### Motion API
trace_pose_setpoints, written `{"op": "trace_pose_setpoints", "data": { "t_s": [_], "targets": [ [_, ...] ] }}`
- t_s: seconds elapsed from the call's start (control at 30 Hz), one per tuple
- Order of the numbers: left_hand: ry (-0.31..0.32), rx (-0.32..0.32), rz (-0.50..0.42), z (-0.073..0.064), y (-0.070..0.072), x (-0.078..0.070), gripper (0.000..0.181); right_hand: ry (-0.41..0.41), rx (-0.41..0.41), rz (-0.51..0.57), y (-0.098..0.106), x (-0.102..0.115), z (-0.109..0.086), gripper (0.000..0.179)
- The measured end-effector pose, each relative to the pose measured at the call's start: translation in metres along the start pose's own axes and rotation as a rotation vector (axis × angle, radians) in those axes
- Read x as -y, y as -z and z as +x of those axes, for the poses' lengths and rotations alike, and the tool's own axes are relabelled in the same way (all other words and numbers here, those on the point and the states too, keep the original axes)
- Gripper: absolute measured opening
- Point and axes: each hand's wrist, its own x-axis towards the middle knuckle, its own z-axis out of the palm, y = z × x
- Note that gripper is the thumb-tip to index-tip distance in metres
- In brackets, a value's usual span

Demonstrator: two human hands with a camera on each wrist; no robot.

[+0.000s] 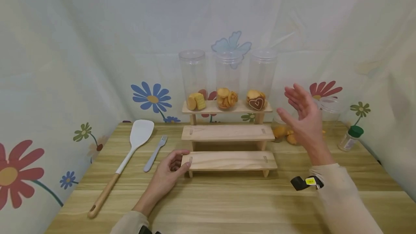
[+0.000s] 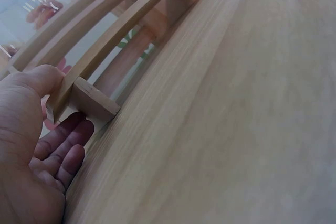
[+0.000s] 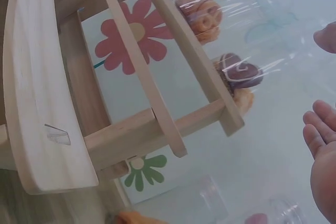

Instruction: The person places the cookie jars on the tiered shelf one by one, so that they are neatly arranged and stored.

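Observation:
A three-step wooden display stand (image 1: 227, 133) rises in the middle of the table. My left hand (image 1: 169, 170) grips the left end of its lowest step, thumb on the top face and fingers curled below beside the leg (image 2: 94, 98). On the top step three clear jars stand in a row: crackers (image 1: 196, 101) in the left one, ring-shaped snacks (image 1: 226, 98) in the middle, a heart-decorated chocolate biscuit (image 1: 256, 103) in the right. My right hand (image 1: 307, 122) is raised with fingers extended and holds nothing, right of the stand, partly hiding more clear jars (image 1: 330, 109).
A white spatula (image 1: 141, 133) with a wooden handle and a grey-blue fork (image 1: 156, 154) lie left of the stand. A small green-capped shaker bottle (image 1: 349, 142) is at the far right. A flowered curtain (image 1: 162, 10) hangs around the table.

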Motion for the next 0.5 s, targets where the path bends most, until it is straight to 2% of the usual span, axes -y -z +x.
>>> {"op": "trace_pose_setpoints", "data": {
  "t_s": [0.1,0.23,0.37,0.5],
  "targets": [
    [-0.002,0.004,0.000,0.000,0.000,0.000,0.040,0.005,-0.025,-0.010,0.007,0.008,-0.008,0.081],
    [0.001,0.002,-0.002,0.000,0.000,-0.002,0.040,0.009,-0.047,-0.105,0.017,0.015,-0.014,0.083],
    [-0.001,-0.002,-0.001,0.000,0.000,-0.002,0.040,0.016,-0.081,-0.173,0.026,0.019,-0.015,0.085],
    [-0.003,0.000,0.003,0.000,0.000,-0.002,0.040,0.026,-0.110,-0.185,0.036,0.021,-0.014,0.091]
  ]
}}
